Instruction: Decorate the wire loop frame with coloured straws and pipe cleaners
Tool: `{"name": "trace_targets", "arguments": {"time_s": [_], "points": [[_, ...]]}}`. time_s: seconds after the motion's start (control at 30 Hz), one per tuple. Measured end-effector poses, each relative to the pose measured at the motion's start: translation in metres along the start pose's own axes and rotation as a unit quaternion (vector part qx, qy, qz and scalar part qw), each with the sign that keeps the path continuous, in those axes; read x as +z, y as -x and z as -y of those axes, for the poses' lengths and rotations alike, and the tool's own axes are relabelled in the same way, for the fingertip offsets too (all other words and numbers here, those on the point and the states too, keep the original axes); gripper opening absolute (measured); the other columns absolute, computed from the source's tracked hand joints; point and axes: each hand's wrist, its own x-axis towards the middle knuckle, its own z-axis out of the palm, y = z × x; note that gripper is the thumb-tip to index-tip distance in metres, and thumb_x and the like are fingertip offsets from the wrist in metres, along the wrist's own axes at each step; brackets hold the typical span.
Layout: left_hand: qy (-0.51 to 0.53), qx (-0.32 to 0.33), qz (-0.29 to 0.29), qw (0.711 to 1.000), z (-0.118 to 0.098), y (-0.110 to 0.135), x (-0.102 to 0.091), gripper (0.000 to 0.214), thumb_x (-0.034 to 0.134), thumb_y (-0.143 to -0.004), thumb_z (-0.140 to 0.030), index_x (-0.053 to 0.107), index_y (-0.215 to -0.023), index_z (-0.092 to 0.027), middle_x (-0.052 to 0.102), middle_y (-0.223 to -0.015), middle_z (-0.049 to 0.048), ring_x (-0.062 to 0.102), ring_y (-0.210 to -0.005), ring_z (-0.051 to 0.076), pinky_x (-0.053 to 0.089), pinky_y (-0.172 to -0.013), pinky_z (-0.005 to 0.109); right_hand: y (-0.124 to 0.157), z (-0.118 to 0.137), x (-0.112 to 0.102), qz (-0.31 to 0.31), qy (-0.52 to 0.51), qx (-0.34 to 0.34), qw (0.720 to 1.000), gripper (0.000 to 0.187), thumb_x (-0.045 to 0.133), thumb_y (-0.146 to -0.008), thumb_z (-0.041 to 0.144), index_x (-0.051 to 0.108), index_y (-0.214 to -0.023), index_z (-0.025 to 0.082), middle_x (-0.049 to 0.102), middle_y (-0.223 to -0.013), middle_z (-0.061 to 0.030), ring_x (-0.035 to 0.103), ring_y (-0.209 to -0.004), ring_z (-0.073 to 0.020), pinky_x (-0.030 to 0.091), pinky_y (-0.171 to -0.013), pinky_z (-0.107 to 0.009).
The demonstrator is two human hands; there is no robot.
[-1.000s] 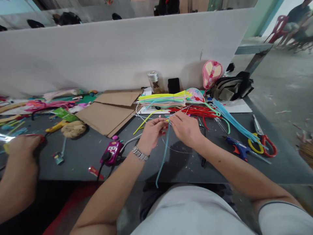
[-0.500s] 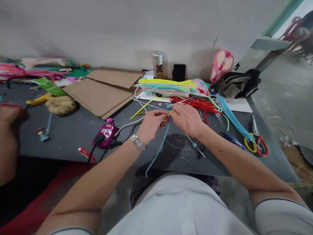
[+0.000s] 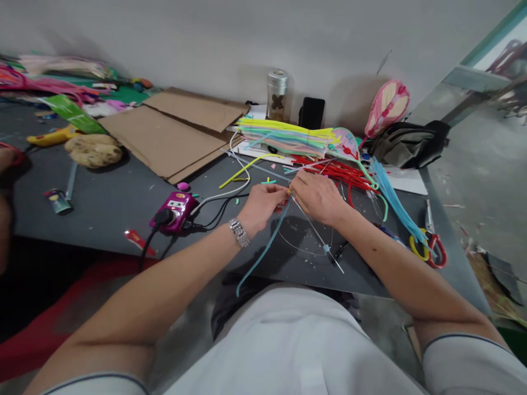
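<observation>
My left hand (image 3: 262, 205), with a metal watch on the wrist, pinches the upper end of a long light-blue pipe cleaner (image 3: 263, 251) that hangs down past the table's near edge. My right hand (image 3: 317, 197) meets it fingertip to fingertip and pinches the same spot, where a thin wire (image 3: 319, 240) also runs down to the right. Both hands hover over the dark table (image 3: 115, 203), just in front of a pile of red pipe cleaners (image 3: 341, 174) and a bundle of yellow and pastel ones (image 3: 284, 136).
Cardboard sheets (image 3: 173, 131) lie at the back left, a purple plug-in device (image 3: 173, 210) with cables left of my hands. Scissors (image 3: 430, 247) and light-blue pipe cleaners (image 3: 395, 200) lie right. A jar (image 3: 276, 94), phone, pink fan and bag stand by the wall. Another person's arm shows far left.
The view has tilted down and shifted right. My hands stay pinched together on the blue pipe cleaner, and the thin wire now trails out to the lower right.
</observation>
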Motion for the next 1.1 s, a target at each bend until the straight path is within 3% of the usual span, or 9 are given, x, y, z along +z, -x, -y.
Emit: {"name": "trace_targets", "arguments": {"time_s": [0.13,0.23,0.3,0.4,0.5,0.6,0.73,0.97,1.1], "points": [[0.022,-0.036,0.004,0.999,0.008,-0.008,-0.003,0.018,0.084,-0.063,-0.024,0.069,-0.068,-0.015,0.066,-0.064,0.0012,0.052,-0.055,0.008,0.037,-0.051,0.022,0.002,-0.008,-0.008,0.024,-0.068,0.028,0.997,0.018,0.054,-0.098,0.021,0.068,-0.108,0.015,0.068,-0.112,-0.0112,0.061,-0.09,-0.0213,0.035,-0.066,-0.031],[0.02,-0.064,-0.01,0.998,0.011,-0.014,-0.007,0.012,0.08,-0.066,-0.02,0.07,-0.07,-0.014,0.071,-0.069,0.0041,0.053,-0.054,0.008,0.038,-0.05,0.021,0.037,-0.029,-0.014,-0.089,-0.132,0.105,0.982,0.021,0.058,-0.096,0.025,0.067,-0.113,0.017,0.07,-0.113,-0.0117,0.064,-0.097,-0.0235,0.044,-0.076,-0.032],[0.01,-0.084,-0.01,0.996,0.01,-0.015,-0.009,0.01,0.078,-0.068,-0.018,0.07,-0.069,-0.014,0.07,-0.066,0.0033,0.054,-0.053,0.008,0.039,-0.05,0.021,0.084,-0.046,-0.014,-0.158,-0.154,0.194,0.956,0.021,0.058,-0.095,0.031,0.068,-0.109,0.019,0.072,-0.102,-0.0099,0.065,-0.09,-0.0229,0.047,-0.078,-0.034],[0.0,-0.099,0.003,0.995,0.006,-0.014,-0.012,0.009,0.075,-0.071,-0.016,0.067,-0.066,-0.016,0.064,-0.057,-0.0024,0.053,-0.052,0.007,0.041,-0.051,0.018,0.179,-0.056,-0.01,-0.154,-0.139,0.383,0.9,0.02,0.059,-0.092,0.037,0.07,-0.094,0.02,0.069,-0.078,-0.0045,0.06,-0.068,-0.0184,0.043,-0.066,-0.03],[-0.033,-0.122,-0.022,0.992,0.008,-0.02,-0.019,0.011,0.073,-0.074,-0.015,0.068,-0.065,-0.019,0.066,-0.057,-0.0061,0.055,-0.053,0.007,0.044,-0.052,0.016,0.267,-0.041,-0.001,-0.106,-0.131,0.548,0.82,0.026,0.057,-0.089,0.044,0.069,-0.083,0.021,0.062,-0.062,-0.0011,0.053,-0.057,-0.0162,0.037,-0.057,-0.028],[-0.074,-0.15,0.015,0.986,0.017,-0.033,-0.025,0.01,0.072,-0.076,-0.017,0.071,-0.068,-0.024,0.07,-0.063,-0.0096,0.059,-0.06,0.009,0.05,-0.055,0.016,0.316,-0.019,0.013,-0.075,-0.161,0.651,0.738,0.035,0.058,-0.085,0.053,0.065,-0.074,0.021,0.06,-0.056,-0.0009,0.055,-0.055,-0.0163,0.036,-0.055,-0.028],[-0.098,-0.155,0.019,0.983,0.025,-0.041,-0.025,0.008,0.072,-0.07,-0.024,0.068,-0.063,-0.026,0.069,-0.06,-0.0097,0.056,-0.055,0.011,0.049,-0.047,0.018,0.317,-0.015,0.034,-0.055,-0.287,0.679,0.674,0.053,0.056,-0.083,0.069,0.062,-0.066,0.019,0.066,-0.06,-0.0034,0.059,-0.052,-0.0156,0.039,-0.051,-0.026],[-0.046,-0.134,0.008,0.99,0.014,-0.015,-0.009,0.017,0.08,-0.059,-0.019,0.064,-0.061,-0.017,0.065,-0.056,-0.0032,0.055,-0.051,0.008,0.045,-0.049,0.016,0.277,-0.04,0.056,-0.033,-0.385,0.685,0.618,0.048,0.075,-0.069,0.061,0.057,-0.053,0.02,0.053,-0.04,0.0006,0.051,-0.039,-0.0138,0.035,-0.042,-0.025],[-0.016,-0.118,-0.001,0.993,0.022,-0.02,-0.015,0.021,0.083,-0.059,-0.02,0.069,-0.074,-0.013,0.071,-0.067,0.0024,0.064,-0.058,0.01,0.048,-0.055,0.019,0.269,-0.035,0.044,-0.192,-0.536,0.624,0.534,0.026,0.08,-0.069,0.047,0.069,-0.067,0.024,0.07,-0.067,-0.0075,0.064,-0.055,-0.018,0.042,-0.047,-0.03]]}}
